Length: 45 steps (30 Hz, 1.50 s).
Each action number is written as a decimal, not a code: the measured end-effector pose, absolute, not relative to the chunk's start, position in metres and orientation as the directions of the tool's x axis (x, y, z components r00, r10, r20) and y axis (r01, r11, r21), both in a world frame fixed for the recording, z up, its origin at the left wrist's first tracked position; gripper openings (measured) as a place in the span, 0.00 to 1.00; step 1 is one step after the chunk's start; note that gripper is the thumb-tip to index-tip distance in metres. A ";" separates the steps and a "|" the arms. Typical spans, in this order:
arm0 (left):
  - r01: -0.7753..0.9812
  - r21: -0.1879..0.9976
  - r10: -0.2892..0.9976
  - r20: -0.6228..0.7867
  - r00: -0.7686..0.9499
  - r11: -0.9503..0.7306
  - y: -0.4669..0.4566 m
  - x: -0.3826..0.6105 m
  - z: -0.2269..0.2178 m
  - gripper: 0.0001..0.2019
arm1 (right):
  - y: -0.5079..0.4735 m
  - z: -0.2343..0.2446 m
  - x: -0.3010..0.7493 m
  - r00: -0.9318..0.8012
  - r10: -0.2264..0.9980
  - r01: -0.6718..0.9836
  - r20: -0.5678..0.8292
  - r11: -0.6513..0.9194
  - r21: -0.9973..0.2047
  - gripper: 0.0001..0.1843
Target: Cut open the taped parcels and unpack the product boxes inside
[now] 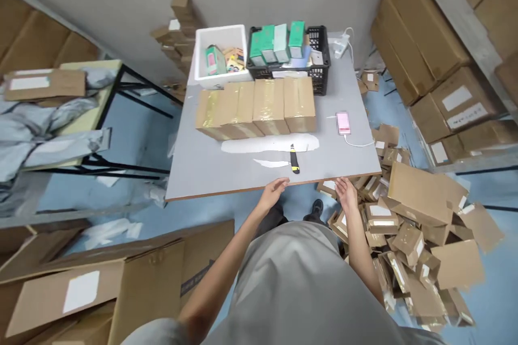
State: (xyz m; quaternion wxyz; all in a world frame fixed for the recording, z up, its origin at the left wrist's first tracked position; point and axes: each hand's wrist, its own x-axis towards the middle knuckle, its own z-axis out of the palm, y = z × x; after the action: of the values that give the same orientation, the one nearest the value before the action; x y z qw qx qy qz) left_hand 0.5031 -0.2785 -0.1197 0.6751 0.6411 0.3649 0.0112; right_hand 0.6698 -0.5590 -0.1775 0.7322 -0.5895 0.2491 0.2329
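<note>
My left hand [275,188] hovers by the front edge of the grey table [194,167], its fingers loosely extended and holding nothing. To the right, my right hand [346,190] is at the same edge, fingers apart and empty. Between them, slightly further in, lies a black and yellow utility knife [294,159], nearest to my left hand. White patches [267,144] mark the tabletop around it. Behind these, several taped cardboard boxes [268,101] stand in a row, side by side.
A white foam box [199,59] and a black crate [321,73] with green boxes [297,38] stand at the back. A phone [343,123] with a cable lies right. Empty cartons [408,242] pile up on the right floor; a large open carton [154,280] is at left.
</note>
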 end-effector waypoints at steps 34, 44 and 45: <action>0.463 0.873 0.731 -0.215 0.647 -0.154 0.114 0.559 -0.130 0.50 | -0.128 -0.084 0.539 0.774 0.384 -0.498 -0.504 -0.123 -0.858 0.25; 0.721 0.693 0.866 -0.377 0.329 0.027 0.170 0.549 -0.122 0.48 | -0.094 -0.098 0.535 0.705 0.439 -0.537 -0.557 -0.182 -0.824 0.26; 0.734 0.676 0.870 -0.396 0.295 0.059 0.178 0.547 -0.120 0.47 | -0.094 -0.099 0.534 0.698 0.454 -0.532 -0.554 -0.188 -0.825 0.27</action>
State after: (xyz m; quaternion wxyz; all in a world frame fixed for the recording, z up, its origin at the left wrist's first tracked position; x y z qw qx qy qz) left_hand 0.5472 0.1783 -0.1195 0.4280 0.6813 0.5885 0.0792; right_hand 0.5340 -0.0941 -0.0990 0.6365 -0.6663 0.0293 0.3875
